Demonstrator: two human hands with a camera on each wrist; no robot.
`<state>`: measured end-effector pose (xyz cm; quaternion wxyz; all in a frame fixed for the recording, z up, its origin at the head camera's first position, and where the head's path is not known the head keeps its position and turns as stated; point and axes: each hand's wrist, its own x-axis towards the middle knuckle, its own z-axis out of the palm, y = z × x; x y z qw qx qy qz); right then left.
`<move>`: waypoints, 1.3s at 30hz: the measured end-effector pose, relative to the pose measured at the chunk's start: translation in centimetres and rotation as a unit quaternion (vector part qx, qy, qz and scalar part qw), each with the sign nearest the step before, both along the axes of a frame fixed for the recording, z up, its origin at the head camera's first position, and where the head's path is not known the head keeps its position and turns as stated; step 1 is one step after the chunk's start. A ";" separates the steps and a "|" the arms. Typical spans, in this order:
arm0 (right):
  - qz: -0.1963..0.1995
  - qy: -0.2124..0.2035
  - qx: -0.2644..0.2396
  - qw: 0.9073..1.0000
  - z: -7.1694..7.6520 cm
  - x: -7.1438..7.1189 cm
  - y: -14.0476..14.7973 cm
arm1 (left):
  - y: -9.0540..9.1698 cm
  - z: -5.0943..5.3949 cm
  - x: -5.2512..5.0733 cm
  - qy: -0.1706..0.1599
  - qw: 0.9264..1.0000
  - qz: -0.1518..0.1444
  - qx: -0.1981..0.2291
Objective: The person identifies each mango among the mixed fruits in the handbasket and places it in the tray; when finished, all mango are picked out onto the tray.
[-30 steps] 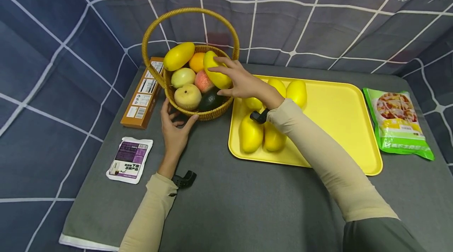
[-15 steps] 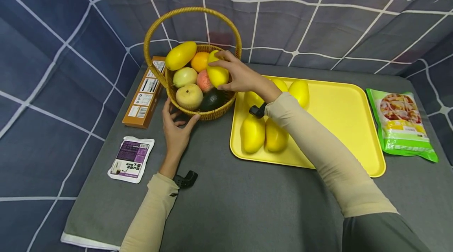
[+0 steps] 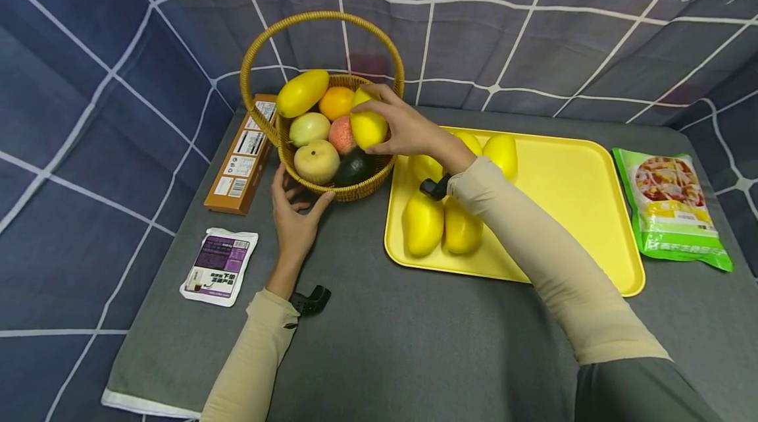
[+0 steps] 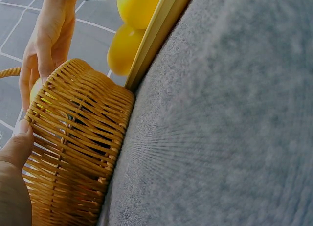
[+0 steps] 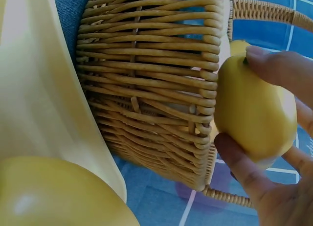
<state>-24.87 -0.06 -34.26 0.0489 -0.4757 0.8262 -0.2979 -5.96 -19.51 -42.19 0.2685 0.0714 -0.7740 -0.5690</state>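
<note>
A wicker basket (image 3: pixel 361 194) with a tall hoop handle holds several fruits. Among them are a yellow mango (image 3: pixel 303 93), an orange (image 3: pixel 336 103), a peach (image 3: pixel 341 135), a dark green avocado (image 3: pixel 355 168) and two pale round fruits. At the basket's right side, my right hand (image 3: pixel 405 127) grips another mango (image 5: pixel 257 108) between thumb and fingers, at rim level. My left hand (image 3: pixel 294 224) holds the basket's near left side; its thumb (image 4: pixel 18 144) presses near the rim in the left wrist view, while its other fingers are partly hidden.
Right of the basket lies a yellow tray (image 3: pixel 562 211) bearing several mangoes (image 3: pixel 423 224). A green food bag (image 3: pixel 675 208) lies beyond it. A brown box (image 3: pixel 239 165) and a white-purple pouch (image 3: pixel 219 267) are at left. A grey tiled curtain hangs behind.
The mango in my right hand has turned more upright and shifted slightly right at the basket's right side. My left hand keeps its place against the basket.
</note>
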 end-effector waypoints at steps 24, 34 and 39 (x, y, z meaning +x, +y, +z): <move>0.002 0.006 -0.093 0.996 0.2 4.9 5.4 | 0.0 0.1 0.1 -0.003 1.000 -0.001 0.005; -0.006 0.000 -0.089 0.996 -0.5 7.0 7.7 | 0.0 0.0 0.1 -0.007 1.000 -0.002 0.004; -0.021 -0.008 -0.079 0.997 -0.5 7.8 9.0 | 0.1 0.0 0.0 -0.009 1.000 -0.001 0.003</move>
